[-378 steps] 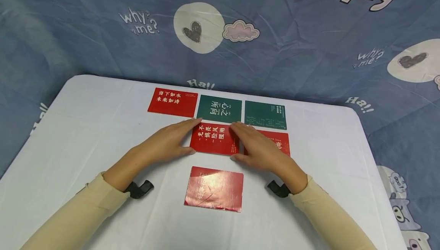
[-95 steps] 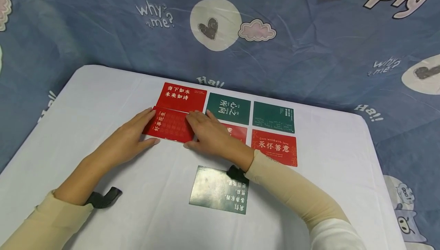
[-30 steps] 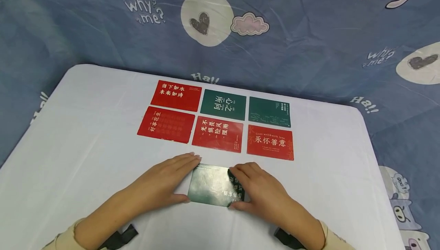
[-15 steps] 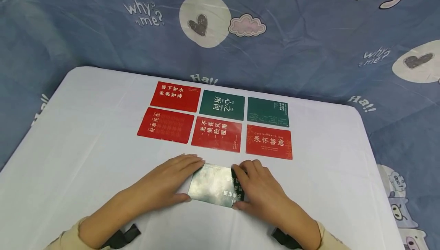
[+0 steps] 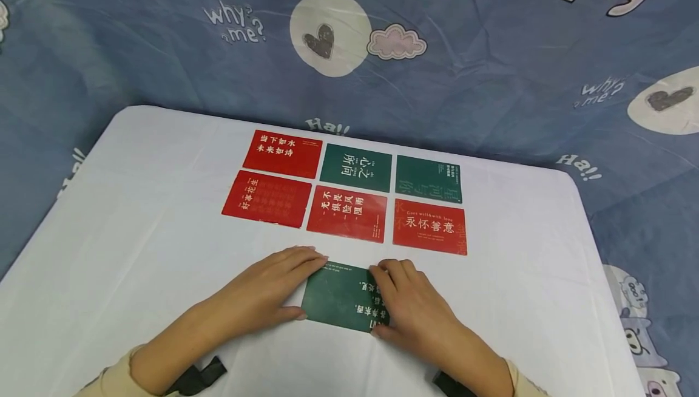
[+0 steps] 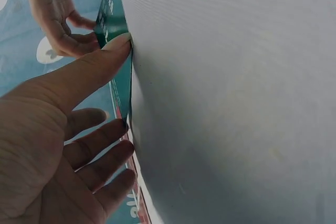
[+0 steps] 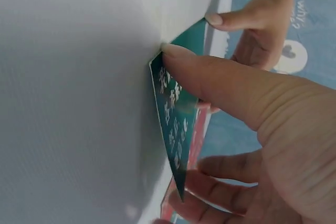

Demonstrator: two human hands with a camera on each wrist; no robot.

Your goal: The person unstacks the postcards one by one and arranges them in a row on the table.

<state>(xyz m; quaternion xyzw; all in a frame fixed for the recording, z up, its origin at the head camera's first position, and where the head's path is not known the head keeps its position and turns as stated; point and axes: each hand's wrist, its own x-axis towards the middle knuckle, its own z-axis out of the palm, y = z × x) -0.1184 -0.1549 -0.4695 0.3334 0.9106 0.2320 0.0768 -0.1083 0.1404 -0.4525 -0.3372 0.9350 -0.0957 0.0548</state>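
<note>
A green card [image 5: 341, 297] with white printed characters lies before me on the near part of the table, between my two hands. My left hand [image 5: 273, 291] holds its left side, thumb at the near edge and fingertips at the far corner. On the right side my right hand [image 5: 412, 306] grips it likewise, covering part of the printing. In the right wrist view the thumb [image 7: 184, 59] presses near one corner of the card and fingertips meet the opposite corner. The left wrist view shows the left thumb [image 6: 107, 53] on the card's edge.
Beyond the hands, several cards lie in two rows: a red card [image 5: 281, 154] and two green cards, [image 5: 355, 169] the middle one, at the back; red cards, including the left one [image 5: 267, 200], in front. White cloth covers the table [image 5: 519, 300]; a blue printed curtain [image 5: 164, 51] hangs behind.
Earlier, the hands set a red card at the left of the front row. Then both came to the green card near me. Since half a second ago its glare has gone, its angle changing slightly.
</note>
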